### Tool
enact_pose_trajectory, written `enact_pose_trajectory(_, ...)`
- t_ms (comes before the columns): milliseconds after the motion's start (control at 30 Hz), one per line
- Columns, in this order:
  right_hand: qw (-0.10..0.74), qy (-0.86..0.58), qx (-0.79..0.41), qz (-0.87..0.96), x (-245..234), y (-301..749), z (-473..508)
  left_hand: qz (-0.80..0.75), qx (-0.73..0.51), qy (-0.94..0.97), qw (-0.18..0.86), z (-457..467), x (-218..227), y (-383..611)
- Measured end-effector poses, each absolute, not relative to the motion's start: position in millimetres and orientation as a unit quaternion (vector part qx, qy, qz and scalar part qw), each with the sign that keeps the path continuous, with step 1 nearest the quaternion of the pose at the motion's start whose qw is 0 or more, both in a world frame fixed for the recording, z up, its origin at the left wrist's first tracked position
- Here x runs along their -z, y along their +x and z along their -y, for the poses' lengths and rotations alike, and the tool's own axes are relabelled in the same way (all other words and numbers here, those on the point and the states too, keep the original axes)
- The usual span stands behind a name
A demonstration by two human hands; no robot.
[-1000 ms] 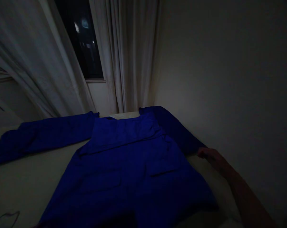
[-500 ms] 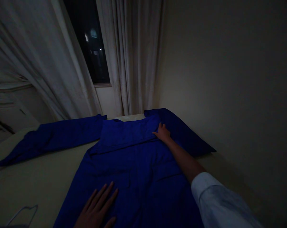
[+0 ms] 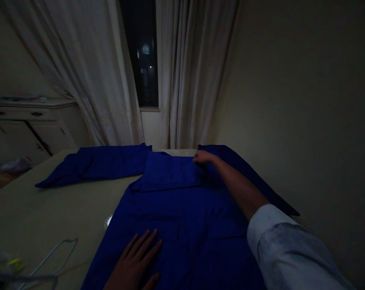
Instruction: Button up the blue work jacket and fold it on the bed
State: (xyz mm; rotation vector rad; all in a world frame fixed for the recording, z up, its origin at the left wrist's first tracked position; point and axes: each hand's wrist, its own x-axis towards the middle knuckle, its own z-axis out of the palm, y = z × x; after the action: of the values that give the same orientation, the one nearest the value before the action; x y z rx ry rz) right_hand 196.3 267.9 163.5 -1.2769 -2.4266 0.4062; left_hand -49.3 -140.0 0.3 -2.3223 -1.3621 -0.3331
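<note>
A blue jacket lies spread flat on a pale bed, with one sleeve stretched out to the left and the other along the right edge by the wall. My left hand rests flat on the jacket's lower front, fingers stretched out. My right hand reaches to the far right corner of the folded collar flap and lies on the cloth; its fingers are too dim to read. A white shirt sleeve covers my right forearm.
White curtains hang behind the bed around a dark window. A white dresser stands at the left. A wire hanger lies on the bed at the lower left. A bare wall runs along the right side.
My right hand left the right sleeve's cuff and reached to the collar corner, then slid slightly farther up. My left hand came to rest flat on the jacket. The view swung left.
</note>
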Motion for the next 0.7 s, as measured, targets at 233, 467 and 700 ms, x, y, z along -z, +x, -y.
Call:
enact_pose_trajectory(233,0.353,-0.250,-0.420,0.798,-190,124,-284,0.506,0.126,-0.834,0.183,145,-4,-47)
enact_pose_trajectory(467,0.124,-0.408,-0.231,0.874,-50,112,-203,0.493,0.141,-0.839,0.181,141,2,-50)
enact_pose_trajectory(700,0.221,-0.454,-0.131,0.853,-72,133,-212,0.486,0.134,-0.836,0.215,138,7,-51)
